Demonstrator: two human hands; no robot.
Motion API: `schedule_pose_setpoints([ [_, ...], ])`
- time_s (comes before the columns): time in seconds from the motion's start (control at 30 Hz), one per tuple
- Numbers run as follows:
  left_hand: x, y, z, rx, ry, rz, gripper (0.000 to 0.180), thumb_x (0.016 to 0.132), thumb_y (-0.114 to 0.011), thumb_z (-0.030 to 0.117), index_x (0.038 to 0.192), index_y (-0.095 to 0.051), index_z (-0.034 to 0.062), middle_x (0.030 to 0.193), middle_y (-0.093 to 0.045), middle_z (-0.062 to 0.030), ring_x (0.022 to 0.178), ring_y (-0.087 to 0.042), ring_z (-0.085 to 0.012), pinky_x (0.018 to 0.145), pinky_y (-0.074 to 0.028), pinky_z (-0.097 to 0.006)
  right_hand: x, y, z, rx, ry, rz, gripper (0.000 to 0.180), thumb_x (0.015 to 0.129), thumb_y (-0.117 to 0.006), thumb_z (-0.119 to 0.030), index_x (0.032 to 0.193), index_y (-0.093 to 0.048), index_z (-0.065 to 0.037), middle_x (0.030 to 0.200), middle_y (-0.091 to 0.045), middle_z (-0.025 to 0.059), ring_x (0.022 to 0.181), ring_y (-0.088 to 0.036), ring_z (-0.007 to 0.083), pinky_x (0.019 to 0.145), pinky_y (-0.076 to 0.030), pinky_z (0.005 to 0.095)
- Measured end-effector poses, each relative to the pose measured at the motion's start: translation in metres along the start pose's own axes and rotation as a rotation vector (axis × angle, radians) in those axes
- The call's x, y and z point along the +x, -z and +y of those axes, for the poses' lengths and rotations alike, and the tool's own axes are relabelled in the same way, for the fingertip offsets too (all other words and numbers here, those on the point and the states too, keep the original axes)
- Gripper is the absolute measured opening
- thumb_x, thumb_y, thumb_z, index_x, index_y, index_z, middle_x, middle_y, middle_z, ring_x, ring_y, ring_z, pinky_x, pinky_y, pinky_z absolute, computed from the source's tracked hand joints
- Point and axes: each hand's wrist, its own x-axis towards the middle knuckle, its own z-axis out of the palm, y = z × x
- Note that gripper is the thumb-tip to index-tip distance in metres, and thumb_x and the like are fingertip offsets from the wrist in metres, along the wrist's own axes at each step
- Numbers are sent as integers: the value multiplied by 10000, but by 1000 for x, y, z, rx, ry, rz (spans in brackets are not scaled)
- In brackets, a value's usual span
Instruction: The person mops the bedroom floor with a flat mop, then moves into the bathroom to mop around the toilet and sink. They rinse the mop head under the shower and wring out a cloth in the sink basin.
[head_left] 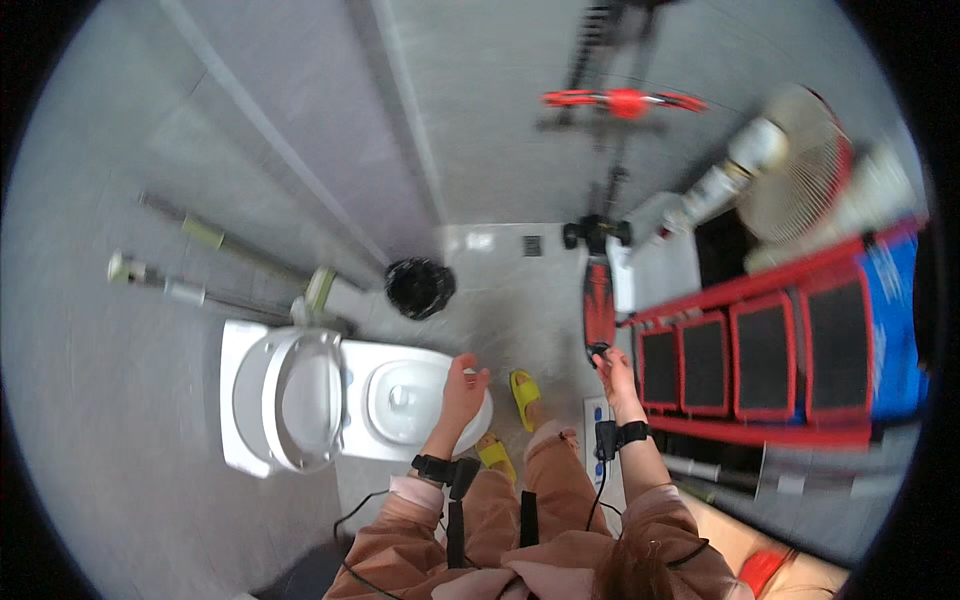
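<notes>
My left hand [465, 388] is held above the front rim of the white toilet [362, 440]. Its fingers are loosely bent and somewhat apart, with nothing seen in them. On the other side, my right hand [617, 377] is open, its fingers slightly curled. Its fingertips overlap the near end of a black and red kick scooter [598, 300] in the picture; whether they touch it I cannot tell. The toilet's seat [270, 400] is raised, and the bowl is in plain sight. Both wrists wear black straps with cables.
A black-lined bin [420, 288] stands beyond the toilet, near long-handled cleaning tools [230, 240]. At right are a red-framed step ladder [765, 355], a blue package [895, 320] and a fan [795, 165]. A floor drain [532, 246] lies ahead of my yellow slippers [524, 400].
</notes>
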Motion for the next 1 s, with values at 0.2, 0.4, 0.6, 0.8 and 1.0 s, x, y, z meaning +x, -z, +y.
schedule_pose_setpoints([
  [0.2,-55,-81,78,97,-262,-283,411,836,-615,160,1168,-426,10,1045,-569,-97,675,-515,-110,639,-453,-263,-180,202,-14,151,469,157,231,932,-486,-189,1096,-503,-27,1009,-597,77,830,-623,185,759,-503,272],
  [0.4,-136,-152,127,168,-390,-564,393,863,-590,166,1191,-437,10,1135,-539,-105,823,-545,-135,716,-456,-265,-324,401,9,74,914,900,194,912,-520,-147,1056,-510,-17,958,-615,82,795,-601,141,751,-476,259],
  [0.6,-246,-241,131,138,-340,-723,387,882,-562,158,1204,-422,-6,1196,-504,-124,908,-580,-171,751,-467,-285,-305,520,-30,26,934,795,618,793,-695,-271,1229,-394,46,1224,-491,235,1099,-524,276,914,-430,363],
  [0.8,-338,-266,122,186,-326,-718,386,901,-538,161,1224,-407,-4,1215,-497,-114,932,-585,-180,772,-464,-291,-241,567,-94,-118,795,807,818,747,-707,-385,1305,-309,62,1306,-406,256,1220,-412,316,999,-351,369],
  [1.0,-360,-248,125,248,-259,-628,345,921,-517,186,1227,-421,56,1213,-500,-79,944,-567,-145,809,-446,-291,-209,561,-91,11,740,495,466,760,-704,-284,1066,-534,23,952,-632,132,869,-603,201,786,-460,314],
])
